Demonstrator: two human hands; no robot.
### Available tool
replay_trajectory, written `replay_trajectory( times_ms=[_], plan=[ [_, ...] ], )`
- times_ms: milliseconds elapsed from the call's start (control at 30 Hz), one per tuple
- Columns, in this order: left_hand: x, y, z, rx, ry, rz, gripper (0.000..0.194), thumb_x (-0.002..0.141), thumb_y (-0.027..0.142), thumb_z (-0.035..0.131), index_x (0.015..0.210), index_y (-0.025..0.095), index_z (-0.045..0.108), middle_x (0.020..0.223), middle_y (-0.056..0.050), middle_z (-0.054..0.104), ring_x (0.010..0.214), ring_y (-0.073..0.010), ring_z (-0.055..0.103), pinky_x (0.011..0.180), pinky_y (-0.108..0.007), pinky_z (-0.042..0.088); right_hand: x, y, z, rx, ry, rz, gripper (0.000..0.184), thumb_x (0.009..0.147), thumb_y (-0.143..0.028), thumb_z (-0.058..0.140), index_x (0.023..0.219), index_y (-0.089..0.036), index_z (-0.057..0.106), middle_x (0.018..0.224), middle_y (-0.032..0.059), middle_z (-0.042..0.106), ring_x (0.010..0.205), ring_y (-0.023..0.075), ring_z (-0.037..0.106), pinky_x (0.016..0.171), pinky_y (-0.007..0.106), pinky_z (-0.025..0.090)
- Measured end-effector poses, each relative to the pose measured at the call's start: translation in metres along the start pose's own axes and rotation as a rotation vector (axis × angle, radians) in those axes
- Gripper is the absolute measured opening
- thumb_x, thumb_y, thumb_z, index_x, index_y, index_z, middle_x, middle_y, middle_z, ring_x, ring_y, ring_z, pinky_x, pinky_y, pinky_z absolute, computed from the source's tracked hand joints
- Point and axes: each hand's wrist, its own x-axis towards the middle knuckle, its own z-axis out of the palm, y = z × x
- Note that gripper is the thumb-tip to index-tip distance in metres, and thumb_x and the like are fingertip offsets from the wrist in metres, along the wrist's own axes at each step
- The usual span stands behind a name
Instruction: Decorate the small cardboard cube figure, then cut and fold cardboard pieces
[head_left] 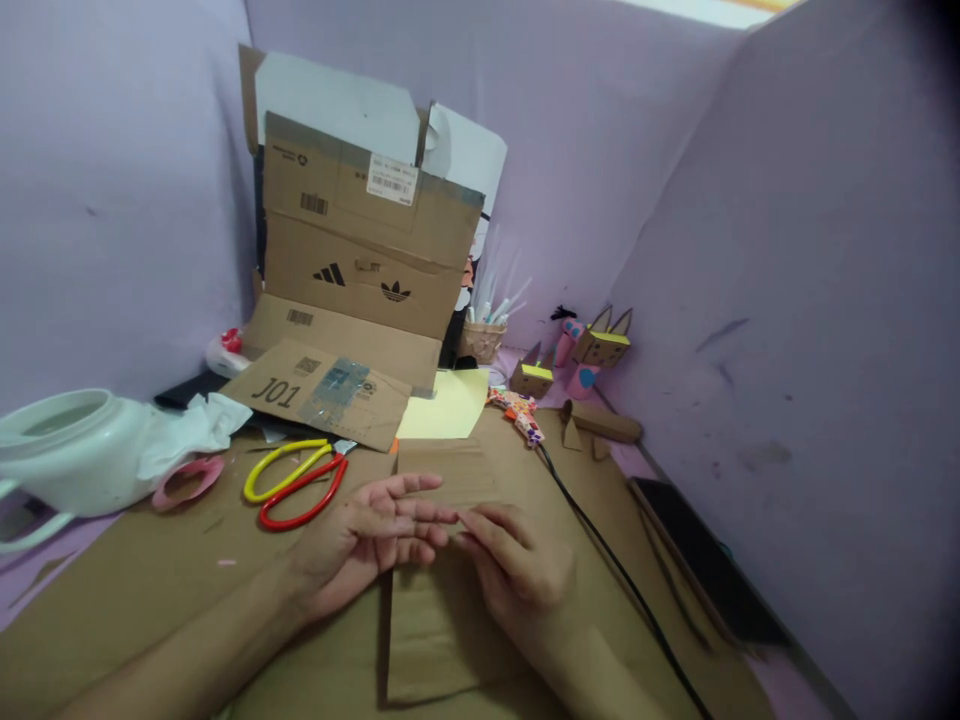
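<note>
My left hand (pixel 382 530) is palm up with its fingers stretched out. The fingertips of my right hand (pixel 517 560) are pinched together at the left hand's middle fingertips. Whether anything small sits in that pinch cannot be made out. Under both hands lies a rectangular piece of brown cardboard (pixel 450 640). Scissors (pixel 300 485) with one yellow and one red handle rest to the left of my left hand. Beyond my right hand is a colourfully patterned glue gun (pixel 517 412) with a black cord (pixel 600 550) running toward me.
An opened cardboard box (pixel 360 240) stands at the back. At left are a white pot-like container (pixel 67 450), crumpled tissue and a pink tape roll (pixel 187 484). A dark flat device (pixel 712 565) lies along the right wall, below small cardboard animal figures (pixel 602 345).
</note>
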Motion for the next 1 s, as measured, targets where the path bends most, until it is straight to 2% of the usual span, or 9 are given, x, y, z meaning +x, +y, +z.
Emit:
replay_trajectory(
  times_ms=[200,333,467,600,733,867,1000],
  plan=[
    [-0.002,0.001,-0.002,-0.049,0.009,-0.034,0.046,0.068,0.002,0.060,0.112,0.008,0.049,0.106,-0.023,0.064,0.078,-0.0193,0.065,0.067,-0.027,0.047,0.007,0.000,0.009,-0.116,-0.083,-0.006,0.014,0.083,-0.009,0.052,0.082,-0.019,0.063,0.073,0.0035,0.069,0.064,0.0122,0.062,0.059,0.021,0.046],
    [-0.002,0.001,-0.003,-0.084,0.003,-0.053,0.050,0.066,0.003,0.059,0.114,0.008,0.047,0.105,-0.023,0.064,0.078,-0.0208,0.065,0.066,-0.028,0.046,0.007,0.004,0.011,-0.016,-0.087,0.052,0.013,0.083,-0.011,0.049,0.075,-0.018,0.057,0.066,0.0040,0.063,0.059,0.0131,0.057,0.054,0.023,0.043],
    [-0.001,-0.001,0.000,-0.083,-0.028,-0.043,0.055,0.066,0.003,0.059,0.117,0.009,0.041,0.108,-0.023,0.063,0.079,-0.0207,0.064,0.066,-0.028,0.046,0.005,0.006,0.012,0.058,-0.074,0.074,0.013,0.083,-0.009,0.050,0.078,-0.017,0.058,0.069,0.0046,0.063,0.061,0.0131,0.058,0.056,0.023,0.044],
    [-0.001,-0.003,0.002,-0.051,-0.053,-0.045,0.055,0.068,0.004,0.059,0.119,0.010,0.040,0.104,-0.019,0.064,0.078,-0.0196,0.064,0.063,-0.025,0.045,0.005,0.005,0.013,-0.033,-0.077,0.042,0.013,0.084,-0.012,0.054,0.086,-0.020,0.064,0.076,0.0041,0.067,0.063,0.0113,0.060,0.056,0.020,0.044],
    [-0.001,-0.005,0.002,-0.021,-0.067,-0.038,0.057,0.068,0.004,0.059,0.121,0.010,0.039,0.105,-0.019,0.062,0.079,-0.0204,0.063,0.061,-0.026,0.045,0.005,0.004,0.014,-0.131,-0.121,0.005,0.016,0.084,-0.012,0.050,0.082,-0.019,0.064,0.074,0.0037,0.067,0.060,0.0111,0.058,0.055,0.021,0.040],
    [0.000,-0.002,0.001,-0.075,-0.078,-0.071,0.068,0.066,0.007,0.059,0.127,0.008,0.029,0.107,-0.022,0.061,0.080,-0.0217,0.063,0.062,-0.027,0.045,0.006,0.004,0.016,-0.194,-0.142,-0.010,0.016,0.084,-0.013,0.046,0.075,-0.019,0.059,0.072,0.0032,0.064,0.056,0.0126,0.051,0.053,0.024,0.034],
    [0.001,0.001,0.003,-0.152,-0.120,-0.106,0.082,0.064,0.014,0.061,0.134,0.007,0.018,0.105,-0.023,0.061,0.080,-0.0228,0.063,0.061,-0.026,0.045,0.005,0.004,0.016,-0.149,-0.157,-0.003,0.016,0.084,-0.011,0.042,0.076,-0.019,0.054,0.072,0.0034,0.061,0.058,0.0138,0.049,0.054,0.025,0.033]
  ],
)
